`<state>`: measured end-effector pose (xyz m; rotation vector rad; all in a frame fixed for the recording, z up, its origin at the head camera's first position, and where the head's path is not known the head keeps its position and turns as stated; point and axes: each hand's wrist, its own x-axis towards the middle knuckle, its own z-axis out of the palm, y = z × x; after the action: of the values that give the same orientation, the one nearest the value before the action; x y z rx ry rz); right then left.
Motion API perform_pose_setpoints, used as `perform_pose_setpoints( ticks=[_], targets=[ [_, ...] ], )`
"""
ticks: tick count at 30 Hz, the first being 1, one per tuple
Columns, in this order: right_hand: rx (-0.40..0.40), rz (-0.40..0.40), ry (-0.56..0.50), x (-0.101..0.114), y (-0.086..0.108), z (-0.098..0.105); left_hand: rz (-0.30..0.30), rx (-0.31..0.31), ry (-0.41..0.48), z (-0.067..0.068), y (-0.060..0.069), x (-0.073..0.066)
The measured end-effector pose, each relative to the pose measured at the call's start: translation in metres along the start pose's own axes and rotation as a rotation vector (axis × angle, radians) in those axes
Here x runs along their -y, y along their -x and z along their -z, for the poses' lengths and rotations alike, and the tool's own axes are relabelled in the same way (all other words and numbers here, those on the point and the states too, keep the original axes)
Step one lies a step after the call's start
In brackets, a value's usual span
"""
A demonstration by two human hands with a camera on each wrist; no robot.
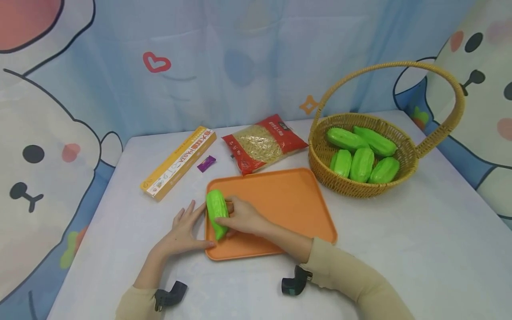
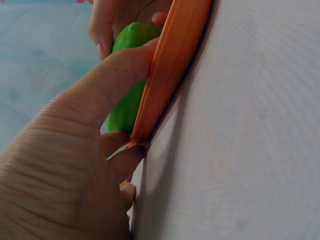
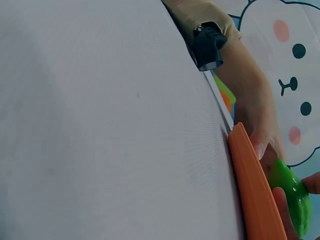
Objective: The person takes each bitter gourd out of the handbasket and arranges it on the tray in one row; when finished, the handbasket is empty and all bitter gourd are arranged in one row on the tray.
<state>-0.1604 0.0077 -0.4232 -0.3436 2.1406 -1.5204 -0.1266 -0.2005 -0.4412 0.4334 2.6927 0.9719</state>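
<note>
A green ridged toy gourd lies at the left end of the orange tray, its narrow tip towards me. My right hand grips the gourd from its right side, thumb across the top. At the tray's left edge my left hand rests with fingers spread. The left wrist view shows its thumb over the tray rim, close to the gourd; whether it touches the gourd I cannot tell. In the right wrist view, the gourd sits just behind the tray wall.
Several more green gourds lie in a wicker basket with a tall handle, right of the tray. Behind the tray is a red pasta bag. A yellow pasta box and a small purple packet lie at the left.
</note>
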Motion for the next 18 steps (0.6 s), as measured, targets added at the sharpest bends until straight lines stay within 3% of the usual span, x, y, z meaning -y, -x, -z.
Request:
perform_pose_setpoints(
  ticks=[5, 18],
  targets=[
    [-0.014, -0.018, -0.065, -0.0024, -0.0018, -0.0029, -0.005, -0.002, 0.0, -0.0004, 0.0002, 0.0009],
    [-0.044, -0.033, -0.118, -0.0036, 0.0006, 0.006, -0.003, -0.003, -0.011, 0.0002, 0.0017, -0.0012]
  ],
)
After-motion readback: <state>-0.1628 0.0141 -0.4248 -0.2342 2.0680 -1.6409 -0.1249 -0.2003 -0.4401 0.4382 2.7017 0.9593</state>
